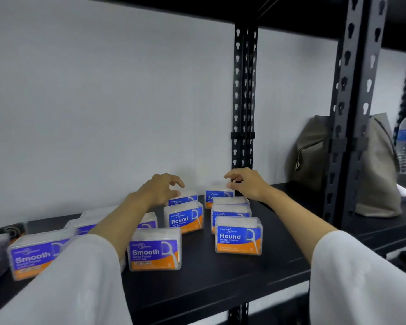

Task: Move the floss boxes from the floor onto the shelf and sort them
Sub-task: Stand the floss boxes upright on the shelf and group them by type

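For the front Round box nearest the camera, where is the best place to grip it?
Probably from above, pinching the two short ends of the front Round box. It stands upright and apart from the Smooth box; another box sits close behind it.

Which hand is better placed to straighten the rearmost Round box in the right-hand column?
Right. The right hand hovers open just over that rearmost Round box; the left hand is over the neighbouring column.

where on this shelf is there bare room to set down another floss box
Bare shelf runs along the front edge, ahead of the Smooth box and front Round box, and right of the Round rows toward the upright post. Crowded: the back, where both hands reach.
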